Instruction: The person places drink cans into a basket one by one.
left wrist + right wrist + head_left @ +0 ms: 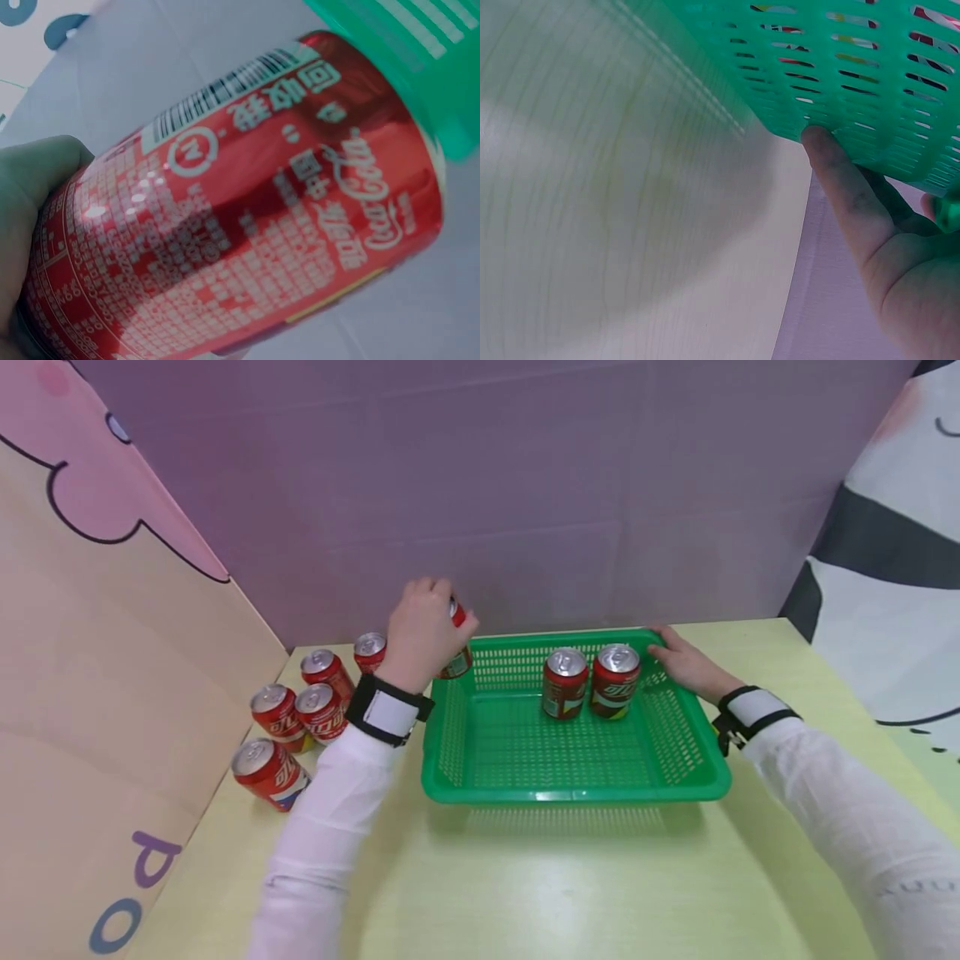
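Note:
My left hand (420, 635) grips a red Coca-Cola can (457, 666) by its upper part, at the left rim of a green plastic basket (577, 795). In the left wrist view the can (247, 202) fills the frame, its barcode and printed text showing. At the basket's far right corner, my right hand (693, 667) holds the rim. The right wrist view has one finger of that hand (915, 277) against the basket's perforated outer wall. Two red cans, one on the left (566, 687) and one on the right (615, 683), stand upright inside the basket.
Several more red cans (281, 718) stand in a group on the light wooden table (525, 893), left of the basket; the left forearm passes close beside them. A purple cloth wall (525, 485) rises behind the table, with printed panels to either side.

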Demonstrator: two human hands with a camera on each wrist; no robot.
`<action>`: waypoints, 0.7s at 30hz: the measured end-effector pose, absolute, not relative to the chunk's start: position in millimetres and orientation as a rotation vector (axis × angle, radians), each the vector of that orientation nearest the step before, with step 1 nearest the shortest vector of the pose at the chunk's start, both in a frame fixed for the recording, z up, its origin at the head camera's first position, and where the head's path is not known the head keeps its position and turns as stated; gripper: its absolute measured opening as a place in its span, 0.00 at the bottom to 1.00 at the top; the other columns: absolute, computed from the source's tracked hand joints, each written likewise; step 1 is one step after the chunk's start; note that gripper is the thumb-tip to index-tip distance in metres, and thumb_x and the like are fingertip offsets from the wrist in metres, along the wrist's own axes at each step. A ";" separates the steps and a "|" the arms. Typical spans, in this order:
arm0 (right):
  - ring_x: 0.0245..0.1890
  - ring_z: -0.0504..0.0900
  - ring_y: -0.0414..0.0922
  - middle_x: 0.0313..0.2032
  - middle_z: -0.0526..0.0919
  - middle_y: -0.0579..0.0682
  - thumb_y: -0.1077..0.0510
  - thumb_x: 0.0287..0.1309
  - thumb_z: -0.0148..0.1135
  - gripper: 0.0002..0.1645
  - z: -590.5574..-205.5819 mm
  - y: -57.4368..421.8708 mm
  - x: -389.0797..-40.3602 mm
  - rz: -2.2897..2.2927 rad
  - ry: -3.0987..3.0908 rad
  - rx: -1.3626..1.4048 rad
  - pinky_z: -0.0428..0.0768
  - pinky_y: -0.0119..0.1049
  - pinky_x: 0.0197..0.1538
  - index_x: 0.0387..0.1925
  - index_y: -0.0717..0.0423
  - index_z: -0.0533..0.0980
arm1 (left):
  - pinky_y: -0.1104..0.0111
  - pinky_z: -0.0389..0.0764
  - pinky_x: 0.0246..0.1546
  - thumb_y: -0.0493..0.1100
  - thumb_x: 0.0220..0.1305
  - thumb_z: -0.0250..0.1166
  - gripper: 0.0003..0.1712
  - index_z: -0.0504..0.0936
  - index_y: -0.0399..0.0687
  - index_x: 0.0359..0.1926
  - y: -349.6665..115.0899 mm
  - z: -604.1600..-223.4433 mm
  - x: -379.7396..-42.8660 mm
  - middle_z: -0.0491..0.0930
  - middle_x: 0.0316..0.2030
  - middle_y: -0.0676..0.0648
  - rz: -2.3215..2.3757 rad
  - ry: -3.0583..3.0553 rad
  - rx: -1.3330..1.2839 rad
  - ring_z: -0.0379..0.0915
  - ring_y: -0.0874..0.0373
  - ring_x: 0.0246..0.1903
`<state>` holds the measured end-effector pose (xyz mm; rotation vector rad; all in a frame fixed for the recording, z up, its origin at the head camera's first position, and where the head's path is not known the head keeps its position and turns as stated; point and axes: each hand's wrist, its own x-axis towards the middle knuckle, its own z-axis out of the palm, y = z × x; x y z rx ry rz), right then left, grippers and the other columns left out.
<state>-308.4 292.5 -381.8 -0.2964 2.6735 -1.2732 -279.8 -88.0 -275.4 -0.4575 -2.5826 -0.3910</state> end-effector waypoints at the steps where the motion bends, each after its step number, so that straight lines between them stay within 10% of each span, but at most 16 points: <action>1: 0.70 0.45 0.64 0.68 0.49 0.68 0.53 0.73 0.34 0.30 -382.3 292.4 -308.6 -1.276 2.672 -0.299 0.48 0.63 0.67 0.70 0.62 0.46 | 0.59 0.80 0.30 0.51 0.58 0.60 0.20 0.78 0.38 0.42 -83.0 -275.8 -281.2 0.76 0.39 0.40 -0.404 -2.596 -0.484 0.70 0.48 0.39; 21: 0.69 0.46 0.65 0.68 0.48 0.68 0.55 0.73 0.35 0.30 -384.3 292.2 -310.9 -1.297 2.660 -0.301 0.48 0.63 0.67 0.70 0.62 0.46 | 0.65 0.75 0.38 0.55 0.62 0.60 0.20 0.75 0.45 0.45 -29.9 -332.5 -310.0 0.74 0.40 0.48 -0.332 -2.870 -0.954 0.69 0.55 0.42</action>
